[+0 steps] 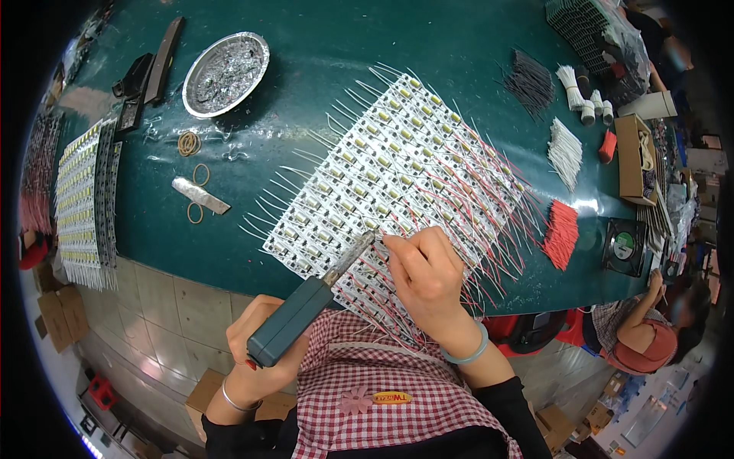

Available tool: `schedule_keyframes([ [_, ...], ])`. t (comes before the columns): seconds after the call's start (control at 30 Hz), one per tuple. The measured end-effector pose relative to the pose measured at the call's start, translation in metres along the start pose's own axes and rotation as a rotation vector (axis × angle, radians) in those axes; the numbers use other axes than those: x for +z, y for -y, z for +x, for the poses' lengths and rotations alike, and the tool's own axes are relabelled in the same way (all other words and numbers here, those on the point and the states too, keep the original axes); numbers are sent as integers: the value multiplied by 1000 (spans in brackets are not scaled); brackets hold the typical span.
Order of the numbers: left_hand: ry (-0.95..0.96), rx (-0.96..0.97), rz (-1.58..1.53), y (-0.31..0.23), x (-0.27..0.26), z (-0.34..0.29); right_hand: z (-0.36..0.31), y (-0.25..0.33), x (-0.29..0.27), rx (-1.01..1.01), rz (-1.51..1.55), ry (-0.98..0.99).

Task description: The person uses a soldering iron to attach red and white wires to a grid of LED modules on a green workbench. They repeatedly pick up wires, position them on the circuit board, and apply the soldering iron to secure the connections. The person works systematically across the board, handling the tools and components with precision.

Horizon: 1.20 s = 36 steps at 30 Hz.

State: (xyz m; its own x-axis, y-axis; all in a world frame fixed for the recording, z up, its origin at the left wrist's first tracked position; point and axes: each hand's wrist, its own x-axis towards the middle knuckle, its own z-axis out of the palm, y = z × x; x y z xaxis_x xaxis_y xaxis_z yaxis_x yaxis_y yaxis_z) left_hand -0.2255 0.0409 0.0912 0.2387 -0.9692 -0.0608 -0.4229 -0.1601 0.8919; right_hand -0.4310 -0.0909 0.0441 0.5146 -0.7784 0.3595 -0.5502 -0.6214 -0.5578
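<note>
My left hand (258,330) is wrapped round the dark green handle of a soldering iron (292,321). Its metal tip slants up to the right and meets a large panel of white circuit boards (359,183). Rows of small yellowish and black parts cover this panel, and thin white and red wires stick out along its sides. Close beside the tip, my right hand (430,274) is closed in a pinch over the boards. Whatever lies between thumb and forefinger is too small to make out; several thin wires run around and under that hand.
A metal bowl of silvery scrap (227,74) stands at the far left, near rubber bands (189,143) and a foil-like strip (200,195). More board panels (80,203) lie at the left edge. Black (529,83), white (564,153) and red wire bundles (560,235) lie right. A co-worker (642,329) sits right.
</note>
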Motion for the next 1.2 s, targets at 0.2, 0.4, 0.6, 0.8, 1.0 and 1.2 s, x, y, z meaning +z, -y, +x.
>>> schedule_keyframes([
  [0.2, -44, 58, 48, 0, -1, -2, 1, 1, -1, 0, 4, 10],
  [0.4, -50, -9, 18, -2, -3, -7, 0, 0, 1, -6, 6, -7],
  [0.6, -88, -65, -36, -1, 0, -14, -1, 3, 1, 25, 0, -34],
  [0.8, -123, -137, -42, 7, -2, -28, -2, 8, -10, 6, -41, -89],
  [1.0, -146, -176, -64, 9, -3, -35, -2, 21, -18, -37, 22, -101],
  [1.2, -126, -146, -20, 14, -5, -41, -9, 19, 1, 8, 38, -24],
])
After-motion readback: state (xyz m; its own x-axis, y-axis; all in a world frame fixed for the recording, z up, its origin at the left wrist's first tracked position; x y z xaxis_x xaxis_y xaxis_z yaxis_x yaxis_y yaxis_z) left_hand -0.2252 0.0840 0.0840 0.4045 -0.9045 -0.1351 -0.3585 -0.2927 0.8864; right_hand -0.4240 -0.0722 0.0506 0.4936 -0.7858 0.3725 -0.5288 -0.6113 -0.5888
